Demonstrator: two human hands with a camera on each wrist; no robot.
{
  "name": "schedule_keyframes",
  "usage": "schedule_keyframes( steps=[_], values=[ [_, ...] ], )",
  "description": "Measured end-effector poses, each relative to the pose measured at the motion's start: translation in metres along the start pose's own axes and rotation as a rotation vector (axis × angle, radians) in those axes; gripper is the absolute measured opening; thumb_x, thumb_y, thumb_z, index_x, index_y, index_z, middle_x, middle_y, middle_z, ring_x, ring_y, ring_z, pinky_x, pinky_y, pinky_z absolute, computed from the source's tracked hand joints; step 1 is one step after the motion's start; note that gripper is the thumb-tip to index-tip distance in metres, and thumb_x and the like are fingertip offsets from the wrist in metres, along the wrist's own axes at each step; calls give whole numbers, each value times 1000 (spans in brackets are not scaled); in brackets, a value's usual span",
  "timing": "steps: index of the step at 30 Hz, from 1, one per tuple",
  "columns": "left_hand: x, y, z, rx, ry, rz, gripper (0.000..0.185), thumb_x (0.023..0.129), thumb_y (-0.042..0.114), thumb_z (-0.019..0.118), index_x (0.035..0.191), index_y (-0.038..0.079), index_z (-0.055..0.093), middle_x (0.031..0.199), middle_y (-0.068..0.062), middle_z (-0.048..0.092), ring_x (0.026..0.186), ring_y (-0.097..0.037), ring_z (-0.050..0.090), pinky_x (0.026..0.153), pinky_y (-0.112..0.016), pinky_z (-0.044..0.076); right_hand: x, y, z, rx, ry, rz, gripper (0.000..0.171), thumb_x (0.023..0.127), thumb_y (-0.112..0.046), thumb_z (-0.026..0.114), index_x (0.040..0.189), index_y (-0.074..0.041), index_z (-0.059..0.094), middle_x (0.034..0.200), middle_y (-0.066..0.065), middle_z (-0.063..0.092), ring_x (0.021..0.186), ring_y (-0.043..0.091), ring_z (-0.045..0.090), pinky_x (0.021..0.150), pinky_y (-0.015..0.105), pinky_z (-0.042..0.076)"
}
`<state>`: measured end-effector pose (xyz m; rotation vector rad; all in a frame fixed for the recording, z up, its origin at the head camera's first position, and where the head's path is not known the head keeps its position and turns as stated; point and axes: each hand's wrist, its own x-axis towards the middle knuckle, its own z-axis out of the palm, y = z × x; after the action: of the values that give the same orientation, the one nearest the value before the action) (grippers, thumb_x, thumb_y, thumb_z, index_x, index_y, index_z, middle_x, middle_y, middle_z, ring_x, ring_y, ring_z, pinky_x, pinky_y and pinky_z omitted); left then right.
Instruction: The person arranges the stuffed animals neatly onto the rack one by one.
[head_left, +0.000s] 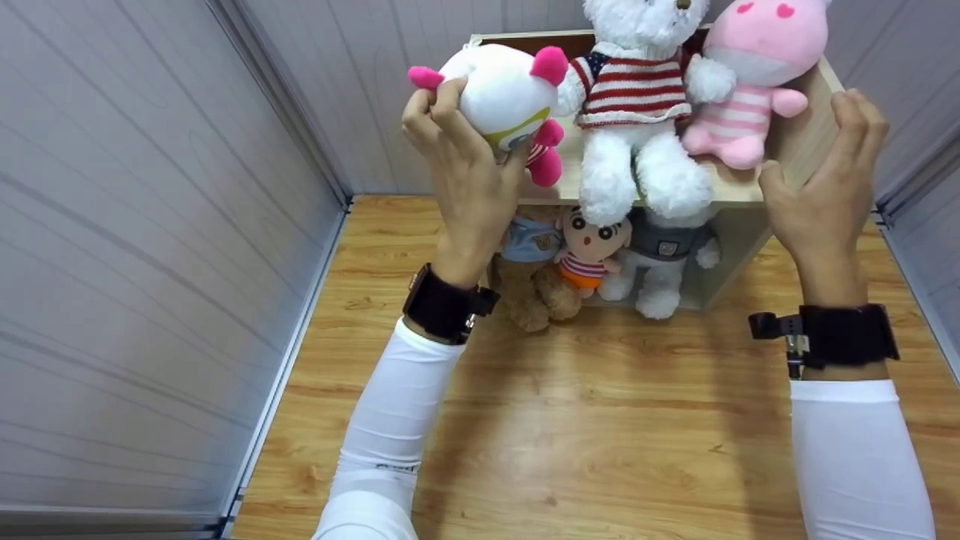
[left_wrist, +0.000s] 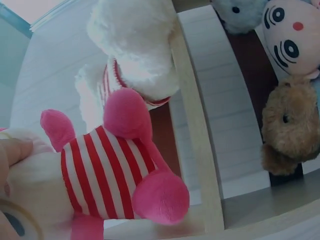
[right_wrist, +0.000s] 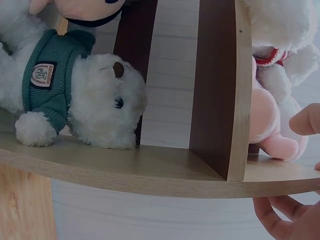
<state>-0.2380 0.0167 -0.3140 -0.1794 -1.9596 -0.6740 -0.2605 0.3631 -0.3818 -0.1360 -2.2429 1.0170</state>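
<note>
My left hand [head_left: 469,150] grips a white plush toy [head_left: 506,94] by its head, at the left end of the upper shelf. The plush has pink ears and feet and a red-and-white striped body, clear in the left wrist view. Beside it sits a white teddy bear [head_left: 634,97] in a striped sweater, then a pink plush [head_left: 750,112] with heart-shaped marks. My right hand [head_left: 829,180] holds the right side panel [head_left: 814,124] of the wooden shelf unit, thumb on the inner side and fingers outside. Part of its palm is cut off in the right wrist view.
On the lower shelf sit a brown bear [head_left: 517,285] in a blue top, a doll [head_left: 589,247] with a striped shirt, and a white bear [right_wrist: 105,100] in a green sweater. Grey panel walls [head_left: 150,225] flank the wood-look floor [head_left: 600,435].
</note>
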Motion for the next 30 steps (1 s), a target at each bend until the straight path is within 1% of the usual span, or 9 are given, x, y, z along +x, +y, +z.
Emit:
schedule_keyframes(
  steps=[3,6,8,12,17,21,24,26,30],
  values=[
    [2,0,4,18,-23,-1,78,80,25,86,135,9,33,138,-20,26,132,-34,33,110,-23,36,0,0,0,-4,1,-1,77,83,-18,69,152,-26,37,161,-6,30,145,12,38,101,61,48],
    [4,1,7,20,-23,14,78,80,25,86,135,7,35,136,-19,28,131,-33,37,111,-24,36,0,1,0,-5,1,-2,77,82,-18,69,152,-25,37,161,-5,30,145,11,37,102,60,47],
    [5,1,9,14,-20,27,78,80,27,87,135,6,36,135,-20,30,131,-33,39,113,-25,34,1,1,0,-6,-2,0,77,82,-18,70,152,-24,37,161,-5,30,145,12,37,103,60,47],
    [9,0,14,40,-31,35,78,80,33,87,135,7,37,136,-19,32,130,-33,43,114,-27,33,1,1,0,-8,-8,7,78,83,-17,70,153,-26,36,162,-5,28,146,13,37,105,60,47],
    [12,-4,19,66,-76,14,77,79,32,87,136,9,39,138,-17,33,132,-30,41,111,-25,36,1,1,1,-13,-18,4,78,83,-18,70,153,-26,35,162,-5,27,146,14,37,104,60,47],
    [14,-6,24,28,-118,-8,75,81,28,85,138,10,39,140,-16,31,135,-29,37,108,-21,39,2,1,1,-18,-19,11,79,84,-18,70,153,-27,34,162,-6,27,146,14,37,104,60,48],
    [17,-6,28,-5,-136,-21,75,83,27,84,139,10,38,141,-15,29,138,-28,34,109,-21,39,2,1,0,-16,-18,23,79,84,-18,70,153,-28,34,162,-8,26,146,13,36,105,59,48],
    [19,-7,30,3,-148,-30,75,84,28,83,142,10,38,141,-15,29,139,-29,34,111,-20,38,1,0,0,-12,-18,23,78,84,-17,70,153,-27,34,162,-7,26,147,12,36,106,58,47],
    [24,-10,34,52,-174,-34,77,87,32,80,146,9,37,142,-17,29,139,-30,35,115,-21,34,1,1,1,-17,-11,19,78,84,-17,70,152,-27,35,162,-8,27,146,11,36,104,58,48]
  ],
)
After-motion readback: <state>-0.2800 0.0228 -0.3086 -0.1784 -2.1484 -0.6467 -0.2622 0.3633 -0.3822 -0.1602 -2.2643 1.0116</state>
